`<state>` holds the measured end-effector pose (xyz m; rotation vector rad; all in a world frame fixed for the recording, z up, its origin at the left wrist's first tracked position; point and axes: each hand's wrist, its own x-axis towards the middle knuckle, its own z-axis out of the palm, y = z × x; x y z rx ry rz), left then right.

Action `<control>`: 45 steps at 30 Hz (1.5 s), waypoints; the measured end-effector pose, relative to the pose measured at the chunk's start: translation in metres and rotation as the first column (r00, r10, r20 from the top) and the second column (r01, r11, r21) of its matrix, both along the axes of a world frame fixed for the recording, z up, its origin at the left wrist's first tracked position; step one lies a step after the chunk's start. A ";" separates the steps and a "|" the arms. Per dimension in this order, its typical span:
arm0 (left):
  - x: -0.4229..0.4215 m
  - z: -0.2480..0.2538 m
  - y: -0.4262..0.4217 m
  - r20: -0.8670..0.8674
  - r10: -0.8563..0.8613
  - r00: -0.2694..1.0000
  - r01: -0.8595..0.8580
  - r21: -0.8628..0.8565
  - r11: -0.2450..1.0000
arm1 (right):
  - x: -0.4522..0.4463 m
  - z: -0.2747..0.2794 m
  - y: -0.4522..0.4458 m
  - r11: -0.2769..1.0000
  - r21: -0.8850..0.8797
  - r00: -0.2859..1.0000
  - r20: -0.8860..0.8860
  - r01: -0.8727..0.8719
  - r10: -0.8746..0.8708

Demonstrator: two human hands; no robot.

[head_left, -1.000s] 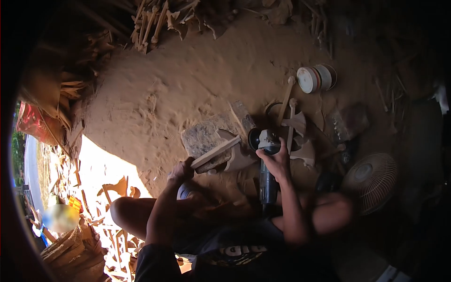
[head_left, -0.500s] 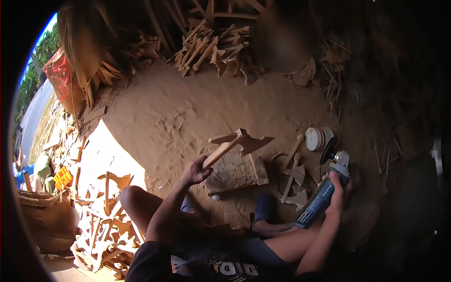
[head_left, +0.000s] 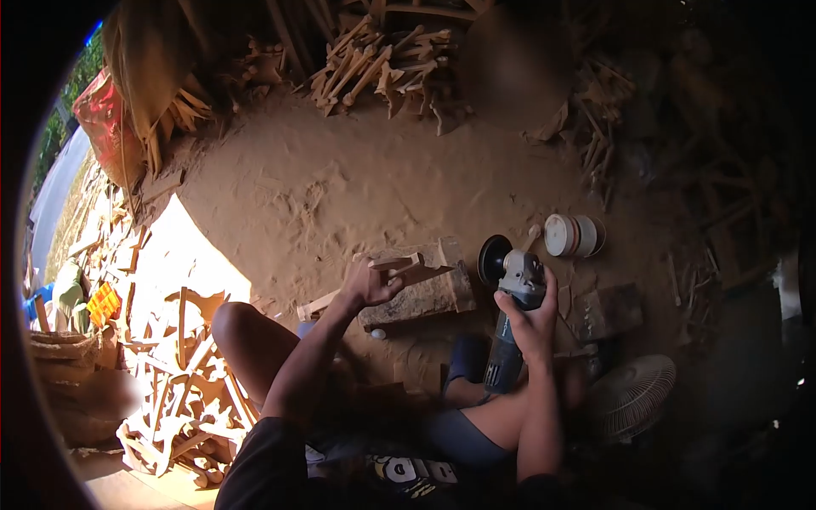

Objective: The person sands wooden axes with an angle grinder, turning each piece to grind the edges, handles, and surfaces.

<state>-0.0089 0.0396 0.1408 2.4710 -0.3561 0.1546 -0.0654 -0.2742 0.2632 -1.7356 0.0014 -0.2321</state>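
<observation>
My left hand (head_left: 371, 282) is closed around a wooden axe-shaped piece (head_left: 408, 265), holding it over a rough wooden block (head_left: 418, 304) on the ground. Part of the piece is covered by my fingers, and I cannot tell whether it touches the block. In my right hand (head_left: 534, 327) is an angle grinder (head_left: 505, 350), gripped by its body. Its round dark disc (head_left: 493, 259) points up and away from me, to the right of the block and apart from the wooden piece.
Carved wooden pieces lie heaped at my left (head_left: 183, 391) and at the far side (head_left: 382, 68). A white tub (head_left: 571, 235) lies beyond the grinder. To the right stands a fan (head_left: 637, 395). Sandy, dusty ground (head_left: 280, 178) stretches ahead, with a sunlit patch at left.
My left hand has lowered the wooden axe-shaped piece onto or above the block and turned it. The grinder has swung left toward the block. The tub, now uncovered, shows more fully.
</observation>
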 end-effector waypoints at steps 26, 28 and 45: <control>0.003 -0.009 -0.001 0.053 -0.107 0.993 0.093 0.226 0.970 | 0.009 -0.041 0.035 0.971 -0.162 0.979 -0.133 -0.178 0.157; 0.001 -0.005 -0.001 0.047 -0.095 0.994 0.082 0.220 0.972 | 0.008 -0.037 0.035 0.972 -0.149 0.979 -0.120 -0.180 0.163; 0.008 0.042 -0.010 0.021 0.257 0.966 -0.256 -0.045 0.966 | -0.002 -0.009 0.028 1.000 -0.026 0.996 -0.094 -0.005 0.002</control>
